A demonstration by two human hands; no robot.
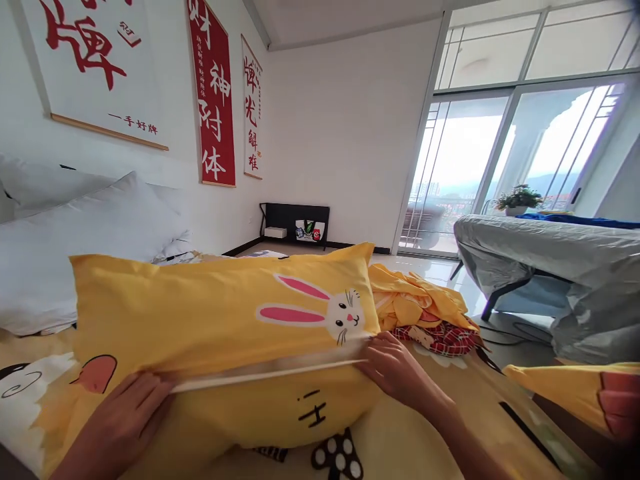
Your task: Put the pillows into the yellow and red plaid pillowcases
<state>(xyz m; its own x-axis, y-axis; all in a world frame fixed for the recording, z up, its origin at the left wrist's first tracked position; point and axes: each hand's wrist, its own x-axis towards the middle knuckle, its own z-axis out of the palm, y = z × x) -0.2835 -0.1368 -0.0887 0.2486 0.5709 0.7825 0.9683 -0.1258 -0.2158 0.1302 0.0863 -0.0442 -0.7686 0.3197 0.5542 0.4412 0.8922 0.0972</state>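
Observation:
A yellow pillow point(200, 313) with a printed white rabbit head and pink ears stands on its long side before me. Along its near side the pillowcase gapes in a long slit with a pale edge point(260, 375), and whitish material shows inside. My left hand point(120, 417) is closed on the slit's edge at the left end. At the right end, just below the rabbit, my right hand point(390, 367) pinches the same edge. Beneath the slit the yellow fabric carries black "Hi" lettering. Both thumbs are mostly hidden.
The pillow rests on a patterned bedspread point(425, 427). White pillows point(90, 227) lean at the left. Crumpled yellow cloth point(425, 293) lies to the right over red plaid fabric point(445, 339). Beyond stand a plastic-covered table point(550, 240) and a low black shelf point(280, 217).

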